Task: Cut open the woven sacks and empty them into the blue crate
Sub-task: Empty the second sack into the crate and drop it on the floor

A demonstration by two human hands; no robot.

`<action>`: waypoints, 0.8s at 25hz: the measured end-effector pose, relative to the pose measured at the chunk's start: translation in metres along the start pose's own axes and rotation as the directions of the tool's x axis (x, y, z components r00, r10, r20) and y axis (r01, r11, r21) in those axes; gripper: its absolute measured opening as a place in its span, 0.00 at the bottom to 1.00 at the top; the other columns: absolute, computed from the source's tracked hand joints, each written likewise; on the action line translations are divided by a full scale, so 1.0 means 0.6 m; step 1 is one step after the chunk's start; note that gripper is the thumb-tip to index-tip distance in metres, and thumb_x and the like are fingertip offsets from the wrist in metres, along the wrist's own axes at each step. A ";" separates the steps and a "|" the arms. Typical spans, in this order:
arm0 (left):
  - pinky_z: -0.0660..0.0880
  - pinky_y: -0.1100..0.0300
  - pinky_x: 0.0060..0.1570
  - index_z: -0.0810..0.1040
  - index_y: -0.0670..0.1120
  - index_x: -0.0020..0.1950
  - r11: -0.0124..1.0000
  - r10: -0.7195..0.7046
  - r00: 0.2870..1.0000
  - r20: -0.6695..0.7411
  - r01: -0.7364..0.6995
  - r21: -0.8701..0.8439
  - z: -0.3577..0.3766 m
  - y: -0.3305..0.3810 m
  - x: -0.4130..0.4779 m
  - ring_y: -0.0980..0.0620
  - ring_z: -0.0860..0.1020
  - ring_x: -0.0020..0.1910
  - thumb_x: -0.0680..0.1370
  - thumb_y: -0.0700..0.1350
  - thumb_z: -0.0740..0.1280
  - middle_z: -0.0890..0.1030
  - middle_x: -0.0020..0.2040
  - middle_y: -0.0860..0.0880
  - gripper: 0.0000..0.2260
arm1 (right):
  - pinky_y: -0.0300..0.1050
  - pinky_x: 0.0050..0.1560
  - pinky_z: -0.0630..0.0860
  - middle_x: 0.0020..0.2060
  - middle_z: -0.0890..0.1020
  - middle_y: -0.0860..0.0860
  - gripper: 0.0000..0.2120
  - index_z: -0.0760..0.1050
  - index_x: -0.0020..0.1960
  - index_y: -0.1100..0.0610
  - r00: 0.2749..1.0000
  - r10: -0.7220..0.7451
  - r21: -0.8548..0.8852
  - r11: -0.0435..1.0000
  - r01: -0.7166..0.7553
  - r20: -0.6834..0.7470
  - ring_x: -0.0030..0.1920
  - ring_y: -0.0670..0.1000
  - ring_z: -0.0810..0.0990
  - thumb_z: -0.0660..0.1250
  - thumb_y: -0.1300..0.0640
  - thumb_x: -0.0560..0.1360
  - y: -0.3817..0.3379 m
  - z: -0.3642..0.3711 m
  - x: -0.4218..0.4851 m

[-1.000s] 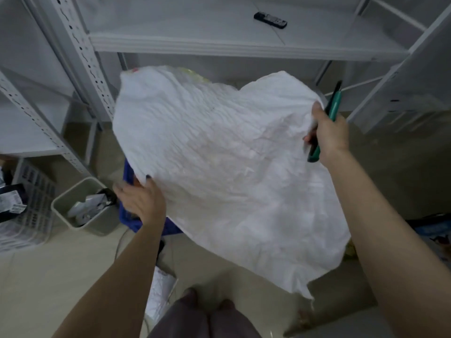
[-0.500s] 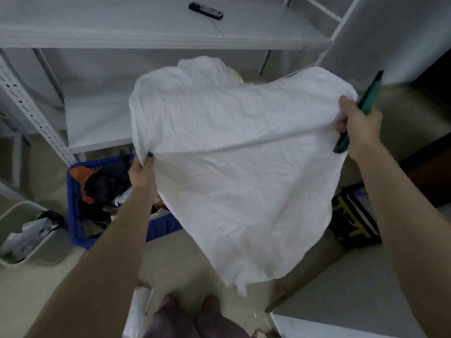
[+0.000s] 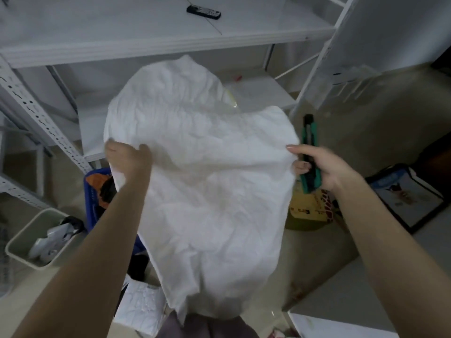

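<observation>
A limp white woven sack [image 3: 207, 186] hangs in front of me, spread between both hands and drooping toward my legs. My left hand [image 3: 128, 158] grips its left edge. On the opposite edge, my right hand [image 3: 317, 167] pinches the sack while also holding a green utility knife [image 3: 309, 154], which points up. The blue crate [image 3: 94, 208] stands on the floor behind the sack at left; only its left wall shows, with dark and orange items inside.
White metal shelving [image 3: 156, 42] stands ahead, with a black remote [image 3: 203, 12] on top. A grey bin [image 3: 36, 242] with white scraps sits at left. A yellow bag [image 3: 307, 211] and a framed dark box [image 3: 407, 198] are on the floor at right. White packaging [image 3: 141, 308] lies near my feet.
Both hands have lowered the sack and drawn it closer to me. My left hand has shifted its grip higher on the left edge, and the sack now hides most of the blue crate.
</observation>
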State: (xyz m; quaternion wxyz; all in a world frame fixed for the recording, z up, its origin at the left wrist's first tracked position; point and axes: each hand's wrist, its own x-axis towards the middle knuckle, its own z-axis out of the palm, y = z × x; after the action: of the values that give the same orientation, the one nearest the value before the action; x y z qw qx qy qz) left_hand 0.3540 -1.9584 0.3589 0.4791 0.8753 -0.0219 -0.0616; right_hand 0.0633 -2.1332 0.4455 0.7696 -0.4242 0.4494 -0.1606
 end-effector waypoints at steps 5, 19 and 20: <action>0.69 0.62 0.52 0.70 0.44 0.63 0.921 0.267 0.554 0.789 -0.386 -0.041 0.014 0.044 -0.156 0.53 0.72 0.55 0.68 0.59 0.73 0.72 0.56 0.53 0.30 | 0.34 0.21 0.67 0.24 0.72 0.48 0.11 0.70 0.41 0.58 0.997 -0.062 -0.120 0.991 0.066 0.039 0.20 0.43 0.70 0.73 0.65 0.70 0.013 0.176 0.035; 0.76 0.61 0.41 0.73 0.40 0.57 0.628 -0.107 0.924 0.367 0.349 -0.696 -0.053 -0.036 -0.069 0.53 0.78 0.45 0.81 0.39 0.58 0.79 0.48 0.48 0.07 | 0.38 0.31 0.71 0.45 0.78 0.52 0.18 0.71 0.58 0.55 0.979 0.141 -0.817 0.541 -0.199 -0.145 0.37 0.49 0.76 0.74 0.57 0.71 0.216 -0.057 0.130; 0.77 0.62 0.41 0.73 0.40 0.57 0.621 -0.137 0.925 0.353 0.358 -0.697 -0.055 -0.046 -0.066 0.53 0.79 0.46 0.81 0.39 0.58 0.79 0.49 0.48 0.07 | 0.39 0.33 0.73 0.44 0.79 0.53 0.19 0.71 0.56 0.57 0.953 0.240 -0.851 0.445 -0.278 -0.185 0.38 0.50 0.77 0.75 0.55 0.71 0.250 -0.067 0.130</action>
State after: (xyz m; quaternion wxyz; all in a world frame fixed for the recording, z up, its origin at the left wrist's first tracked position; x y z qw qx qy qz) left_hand 0.3187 -1.9119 0.3570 0.7759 0.5766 0.0636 -0.2478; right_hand 0.0522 -2.1146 0.2730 0.4561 -0.6771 0.5418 0.1997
